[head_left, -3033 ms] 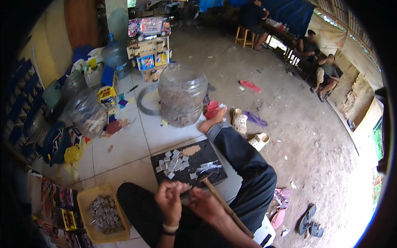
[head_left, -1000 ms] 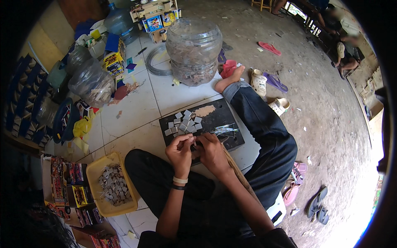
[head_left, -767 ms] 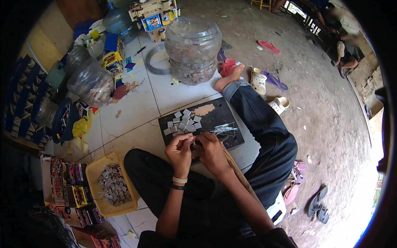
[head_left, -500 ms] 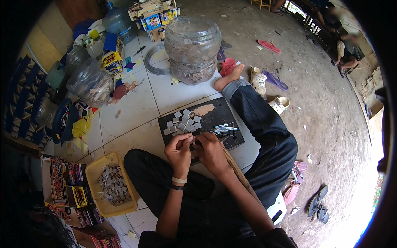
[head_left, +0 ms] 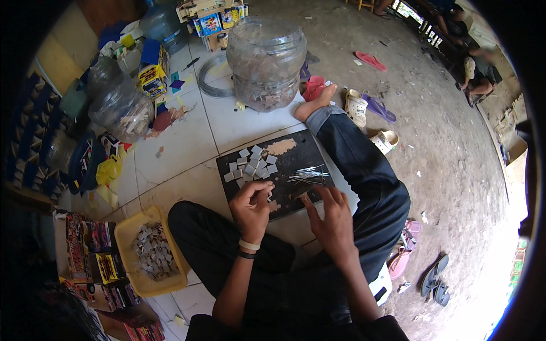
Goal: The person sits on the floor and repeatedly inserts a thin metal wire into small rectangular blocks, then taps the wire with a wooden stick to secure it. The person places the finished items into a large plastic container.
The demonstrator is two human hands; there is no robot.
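My left hand [head_left: 252,211] is closed in a pinch on a small light-coloured piece [head_left: 270,193], mostly covered by the fingertips, above the near edge of a black board [head_left: 230,154]. To its right, my right hand [head_left: 334,223] curls around a wooden-handled tool [head_left: 306,198]. Its handle is largely hidden under the hand, and a dark end rests by the board. Several small grey square pieces [head_left: 261,163] lie loosely heaped on the board's left half. A bundle of thin metal nails or pins [head_left: 307,174] lies on the right half, near a patch of tan powder [head_left: 281,146].
By my left knee stands a yellow basin [head_left: 180,278] full of small grey pieces, beside printed boxes [head_left: 105,267]. A cut clear plastic jug [head_left: 266,65] and coiled wire [head_left: 211,85] stand beyond the board. Sandals [head_left: 435,278] lie on the dirt floor at right; people sit far right.
My right hand has moved away from my left, to the right, and is now at the wooden-handled tool. My left hand stays near its place, still pinching the small piece.
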